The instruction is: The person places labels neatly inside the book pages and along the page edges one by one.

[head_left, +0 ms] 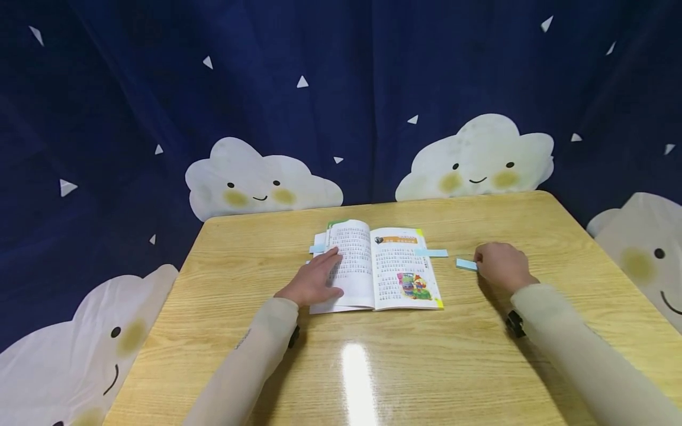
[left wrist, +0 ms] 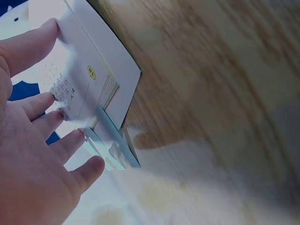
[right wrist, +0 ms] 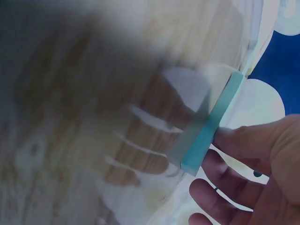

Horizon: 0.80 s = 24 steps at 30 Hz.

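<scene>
An open book point(head_left: 394, 272) lies on the table, with printed text on both pages and a coloured picture low on the right page. My left hand point(head_left: 315, 279) rests on the left page with fingers spread, and the left wrist view shows the fingertips of the same hand point(left wrist: 42, 126) on the paper. A pale blue sticky strip point(head_left: 438, 253) juts from the right page's outer edge. More blue strips point(left wrist: 115, 136) stick out of the left-hand pages. To the right of the book, my right hand point(head_left: 502, 266) pinches a narrow blue sticky note pad point(right wrist: 211, 126) just over the table.
The book and hands are on a wooden table point(head_left: 362, 337) with a bright light reflection near its front. Behind it hangs a dark blue curtain point(head_left: 362, 106) with white clouds and small triangles.
</scene>
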### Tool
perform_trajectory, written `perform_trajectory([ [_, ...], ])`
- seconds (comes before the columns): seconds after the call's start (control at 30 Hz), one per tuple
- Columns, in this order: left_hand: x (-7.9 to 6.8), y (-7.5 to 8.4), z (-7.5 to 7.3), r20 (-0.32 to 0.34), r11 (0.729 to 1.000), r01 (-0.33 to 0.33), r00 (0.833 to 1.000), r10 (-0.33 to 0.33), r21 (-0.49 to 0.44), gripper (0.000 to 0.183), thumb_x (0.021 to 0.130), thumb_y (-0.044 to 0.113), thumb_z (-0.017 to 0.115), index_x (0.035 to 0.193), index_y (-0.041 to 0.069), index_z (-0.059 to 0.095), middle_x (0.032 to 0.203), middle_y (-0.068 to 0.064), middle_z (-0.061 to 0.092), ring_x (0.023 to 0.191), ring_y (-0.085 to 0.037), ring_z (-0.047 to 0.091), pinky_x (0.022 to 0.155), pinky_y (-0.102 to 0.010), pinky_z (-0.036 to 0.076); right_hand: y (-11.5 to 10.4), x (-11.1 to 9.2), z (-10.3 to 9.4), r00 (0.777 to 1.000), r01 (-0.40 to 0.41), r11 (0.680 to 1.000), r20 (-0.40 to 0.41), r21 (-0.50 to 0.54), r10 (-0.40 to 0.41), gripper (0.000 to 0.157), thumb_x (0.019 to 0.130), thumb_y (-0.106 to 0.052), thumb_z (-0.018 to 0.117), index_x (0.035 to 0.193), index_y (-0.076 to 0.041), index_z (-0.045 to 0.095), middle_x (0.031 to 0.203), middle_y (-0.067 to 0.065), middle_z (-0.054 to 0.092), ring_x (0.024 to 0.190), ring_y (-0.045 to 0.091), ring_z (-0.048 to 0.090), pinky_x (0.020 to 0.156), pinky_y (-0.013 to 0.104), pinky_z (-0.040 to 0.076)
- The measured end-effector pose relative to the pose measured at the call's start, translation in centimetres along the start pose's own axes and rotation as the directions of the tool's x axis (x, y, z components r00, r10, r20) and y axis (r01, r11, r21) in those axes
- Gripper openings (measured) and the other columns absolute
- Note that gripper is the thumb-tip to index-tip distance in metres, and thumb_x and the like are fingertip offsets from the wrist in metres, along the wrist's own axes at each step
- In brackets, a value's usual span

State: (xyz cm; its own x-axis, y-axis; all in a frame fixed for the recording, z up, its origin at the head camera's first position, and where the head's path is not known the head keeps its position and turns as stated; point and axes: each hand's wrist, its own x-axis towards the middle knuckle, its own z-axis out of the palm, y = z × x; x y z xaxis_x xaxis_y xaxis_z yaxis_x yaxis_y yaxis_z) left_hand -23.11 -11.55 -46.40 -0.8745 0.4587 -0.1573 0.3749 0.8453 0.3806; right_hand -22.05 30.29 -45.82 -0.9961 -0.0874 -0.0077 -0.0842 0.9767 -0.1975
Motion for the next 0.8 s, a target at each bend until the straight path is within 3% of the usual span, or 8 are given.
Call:
perform_trajectory([
  [0.57,-0.03,-0.06,-0.02,-0.013,1.0,0.001,1.0,-0.001,0.002,0.08,0.089,0.037,0.071,0.156,0.016,0.033,0.168,0.002,0.018,0.155,-0.025,0.022,0.123,-0.05,0.025,-0.25,0.26,0.55,0.998,-0.003,0.999,-0.059,-0.034,0.001,0.01,0.086,-0.006,0.06,0.082,-0.006,0.07,0.078,0.013,0.066,0.069,0.03,0.06,0.052,0.042,0.045],
  [0.8,0.07,-0.1,0.05,-0.017,1.0,-0.003,1.0,0.004,0.01,0.08,0.089,0.037,0.071,0.156,0.016,0.033,0.168,0.002,0.018,0.155,-0.024,0.023,0.124,-0.049,0.025,-0.29,0.31,0.37,1.0,-0.015,0.999,-0.027,-0.028,0.014,0.011,0.087,-0.006,0.059,0.085,-0.005,0.07,0.081,0.015,0.067,0.07,0.031,0.061,0.052,0.043,0.045],
])
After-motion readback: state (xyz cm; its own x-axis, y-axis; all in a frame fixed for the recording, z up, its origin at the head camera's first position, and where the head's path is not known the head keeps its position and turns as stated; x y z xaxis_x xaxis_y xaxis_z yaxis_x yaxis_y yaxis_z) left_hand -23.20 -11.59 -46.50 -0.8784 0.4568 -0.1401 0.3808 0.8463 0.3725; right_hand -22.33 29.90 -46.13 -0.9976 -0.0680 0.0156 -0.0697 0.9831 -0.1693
